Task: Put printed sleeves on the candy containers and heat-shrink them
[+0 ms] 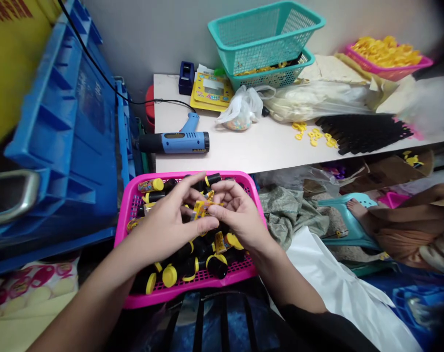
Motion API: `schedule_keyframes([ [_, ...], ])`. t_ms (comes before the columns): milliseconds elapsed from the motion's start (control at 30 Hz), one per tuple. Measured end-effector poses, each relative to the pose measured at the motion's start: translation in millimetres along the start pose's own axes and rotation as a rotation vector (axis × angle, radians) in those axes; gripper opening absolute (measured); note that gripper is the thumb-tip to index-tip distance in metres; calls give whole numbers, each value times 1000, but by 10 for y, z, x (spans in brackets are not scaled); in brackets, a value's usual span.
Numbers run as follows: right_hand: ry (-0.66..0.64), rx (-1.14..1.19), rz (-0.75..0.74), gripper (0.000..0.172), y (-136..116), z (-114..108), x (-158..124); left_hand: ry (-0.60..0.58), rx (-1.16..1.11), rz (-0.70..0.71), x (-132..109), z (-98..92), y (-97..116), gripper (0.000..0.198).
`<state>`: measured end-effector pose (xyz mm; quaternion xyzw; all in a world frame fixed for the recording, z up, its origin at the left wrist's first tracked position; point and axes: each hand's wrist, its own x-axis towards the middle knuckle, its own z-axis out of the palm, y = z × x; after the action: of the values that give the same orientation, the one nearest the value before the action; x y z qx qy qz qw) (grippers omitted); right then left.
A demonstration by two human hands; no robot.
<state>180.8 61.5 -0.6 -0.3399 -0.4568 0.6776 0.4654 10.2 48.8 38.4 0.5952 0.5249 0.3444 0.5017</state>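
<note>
My left hand and my right hand meet above a pink plastic basket. Between them is a small yellow printed label, which looks like thin film. The thumb and fingers of my right hand pinch its right side. My left hand curves around its left side, fingers bent and partly hidden. Below, the basket holds several small black bottles with yellow caps. A bottle with a printed colourful wrap lies at its far left corner.
A blue heat gun lies on the white table. Behind it are a tape dispenser, turquoise baskets, and a bag of small pieces. Blue crates stand left. To the right, another person's leg rests by a turquoise stool.
</note>
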Motion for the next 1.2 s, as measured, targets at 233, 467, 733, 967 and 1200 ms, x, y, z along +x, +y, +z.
schedule_keyframes([
  [233,-38,-130,-10,22,50,97,70,252,-426,-218,-144,31,-179,47],
  [467,-22,-1396,-192,35,-23,24,649,444,-361,-84,-201,-110,-381,26],
  [733,-70,-773,-147,30,64,54,607,551,-504,-86,-182,-136,-429,28],
  [967,-243,-102,28,39,-202,-185,353,507,-394,-120,-204,-154,-455,28],
  [1200,-252,-82,76,35,-121,-189,394,419,-447,-162,-214,-137,-419,39],
])
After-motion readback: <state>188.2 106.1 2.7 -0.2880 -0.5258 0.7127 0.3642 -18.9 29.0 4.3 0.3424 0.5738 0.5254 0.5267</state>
